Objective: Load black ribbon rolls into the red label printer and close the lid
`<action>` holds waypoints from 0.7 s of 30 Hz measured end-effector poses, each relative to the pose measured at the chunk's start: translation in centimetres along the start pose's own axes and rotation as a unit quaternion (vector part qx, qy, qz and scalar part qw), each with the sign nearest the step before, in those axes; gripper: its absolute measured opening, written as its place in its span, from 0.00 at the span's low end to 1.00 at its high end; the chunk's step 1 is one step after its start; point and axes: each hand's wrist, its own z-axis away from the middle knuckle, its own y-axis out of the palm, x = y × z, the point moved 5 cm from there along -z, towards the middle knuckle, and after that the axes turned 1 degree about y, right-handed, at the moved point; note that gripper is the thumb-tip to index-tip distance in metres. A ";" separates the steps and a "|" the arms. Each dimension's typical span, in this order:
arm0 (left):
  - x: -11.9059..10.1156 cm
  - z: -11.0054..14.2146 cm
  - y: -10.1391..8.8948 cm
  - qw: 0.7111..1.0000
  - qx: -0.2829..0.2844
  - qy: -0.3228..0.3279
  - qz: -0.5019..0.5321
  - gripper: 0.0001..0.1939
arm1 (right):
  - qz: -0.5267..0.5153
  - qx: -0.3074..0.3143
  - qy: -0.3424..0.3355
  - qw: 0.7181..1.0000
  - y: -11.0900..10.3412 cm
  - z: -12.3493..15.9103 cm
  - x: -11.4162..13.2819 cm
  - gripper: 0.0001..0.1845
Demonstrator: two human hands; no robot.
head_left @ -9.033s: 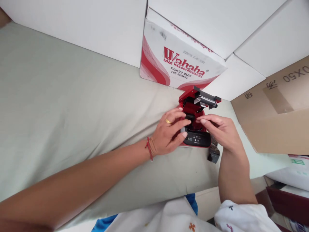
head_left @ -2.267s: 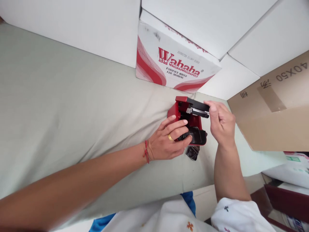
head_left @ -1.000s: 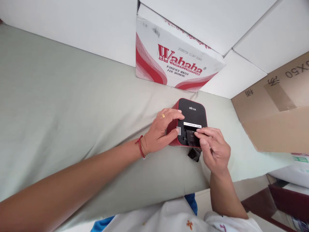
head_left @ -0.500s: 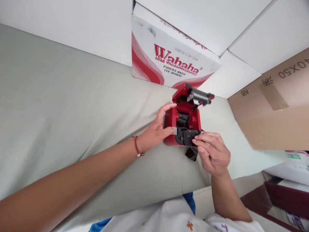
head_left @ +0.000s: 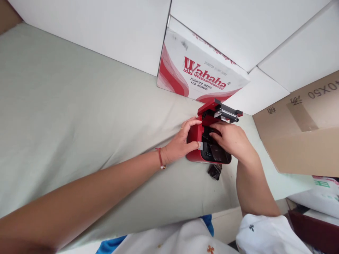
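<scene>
A small red label printer point(head_left: 194, 137) stands on the pale green cloth, its lid point(head_left: 208, 107) raised and a black roller showing under it. My left hand point(head_left: 182, 143) grips the printer's left side, with the thumb on a grey tab point(head_left: 200, 145). Inside the compartment are the fingers of my right hand point(head_left: 230, 137), thumb and forefinger bent around part of a glossy black roll point(head_left: 207, 135); the fingertips are partly hidden. From the roll a dark strip point(head_left: 218, 152) lies over the front edge, and its loose end point(head_left: 215, 171) rests on the cloth.
A white and red water carton point(head_left: 203, 76) stands behind the printer against white panels point(head_left: 225, 28). To the right is a large brown cardboard box point(head_left: 299, 130). White bags point(head_left: 317, 197) and a dark red box edge point(head_left: 312, 229) lie at lower right.
My right hand has left the strip at the printer's front edge and reached into the compartment. My left hand keeps its hold. The whole view has shifted slightly.
</scene>
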 end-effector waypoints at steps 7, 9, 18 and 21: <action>0.3 -0.2 0.1 1.000 0.002 -0.014 0.009 0.39 | 0.104 0.045 0.007 0.993 0.8 -1.1 2.0 0.09; 0.2 -0.2 0.2 1.000 0.001 -0.015 0.008 0.39 | 0.074 0.041 0.027 0.996 0.6 -0.8 2.0 0.08; 0.1 -0.1 0.1 1.000 0.007 -0.013 0.023 0.38 | -0.251 -0.078 0.105 0.959 -2.6 8.7 -1.5 0.17; 0.4 -0.2 0.0 0.999 0.010 -0.020 0.026 0.38 | -0.242 -0.102 0.129 0.956 -2.6 12.2 -4.6 0.20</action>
